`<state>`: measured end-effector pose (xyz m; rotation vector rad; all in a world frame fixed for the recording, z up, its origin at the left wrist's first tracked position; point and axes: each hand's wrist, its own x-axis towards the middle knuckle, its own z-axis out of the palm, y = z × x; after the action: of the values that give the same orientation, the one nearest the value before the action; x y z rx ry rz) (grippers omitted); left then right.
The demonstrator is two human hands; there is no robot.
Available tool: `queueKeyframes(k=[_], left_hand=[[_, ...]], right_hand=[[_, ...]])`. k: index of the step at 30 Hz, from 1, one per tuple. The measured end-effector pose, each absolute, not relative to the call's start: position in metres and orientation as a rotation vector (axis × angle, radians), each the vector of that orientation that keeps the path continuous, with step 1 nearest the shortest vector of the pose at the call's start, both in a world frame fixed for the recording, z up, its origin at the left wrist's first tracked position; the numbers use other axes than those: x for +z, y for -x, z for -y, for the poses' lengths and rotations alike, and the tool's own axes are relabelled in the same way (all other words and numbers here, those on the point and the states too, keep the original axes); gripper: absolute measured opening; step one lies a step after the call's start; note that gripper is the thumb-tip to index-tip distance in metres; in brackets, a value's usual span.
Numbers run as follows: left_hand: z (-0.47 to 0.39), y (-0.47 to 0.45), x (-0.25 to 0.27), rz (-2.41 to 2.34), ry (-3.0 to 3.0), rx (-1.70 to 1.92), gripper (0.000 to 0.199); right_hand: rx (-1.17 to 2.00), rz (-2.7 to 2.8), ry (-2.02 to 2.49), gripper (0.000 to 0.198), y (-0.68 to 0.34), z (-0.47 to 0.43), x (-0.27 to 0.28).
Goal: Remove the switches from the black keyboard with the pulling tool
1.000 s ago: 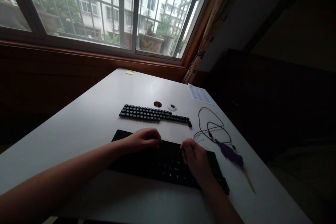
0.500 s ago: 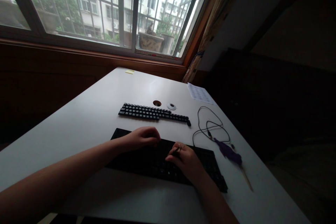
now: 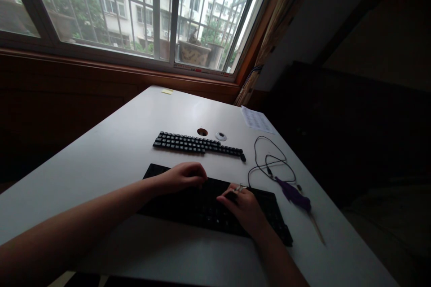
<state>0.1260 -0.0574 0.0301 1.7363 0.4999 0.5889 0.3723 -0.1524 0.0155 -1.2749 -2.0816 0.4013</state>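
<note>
A black keyboard (image 3: 198,206) lies across the desk beneath both hands. My left hand (image 3: 188,175) rests over its far edge, left of the middle, with fingers curled closed; whatever may be in them is hidden. Over the right half of the keyboard is my right hand (image 3: 244,208), its thumb and fingers pinching a small black keycap (image 3: 231,195). Thin, pale, metallic-looking bits show by those fingers, too small to make out. Beyond the keyboard, several loose black keycaps (image 3: 182,141) are laid out in rows, with a single one (image 3: 243,157) at their right end.
A coiled black cable (image 3: 276,161) lies at the right, beside a purple object with a thin wooden-looking handle (image 3: 296,195). Behind the keycaps are a round desk hole (image 3: 202,132) and a white ring (image 3: 221,136). Papers (image 3: 257,119) lie at the far right edge.
My right hand has shifted slightly right and turned, so the dark piece in its fingers shows more plainly. My left hand has stayed nearly still.
</note>
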Motion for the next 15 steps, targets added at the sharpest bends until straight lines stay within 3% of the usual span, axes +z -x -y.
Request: queueKeyframes(k=[15], left_hand=[[0.0549, -0.1257, 0.0234, -0.485, -1.828, 0.608, 0.016]], right_hand=[[0.540, 1.983, 1.281, 0.023, -0.3741, 0.1494, 0.0148]])
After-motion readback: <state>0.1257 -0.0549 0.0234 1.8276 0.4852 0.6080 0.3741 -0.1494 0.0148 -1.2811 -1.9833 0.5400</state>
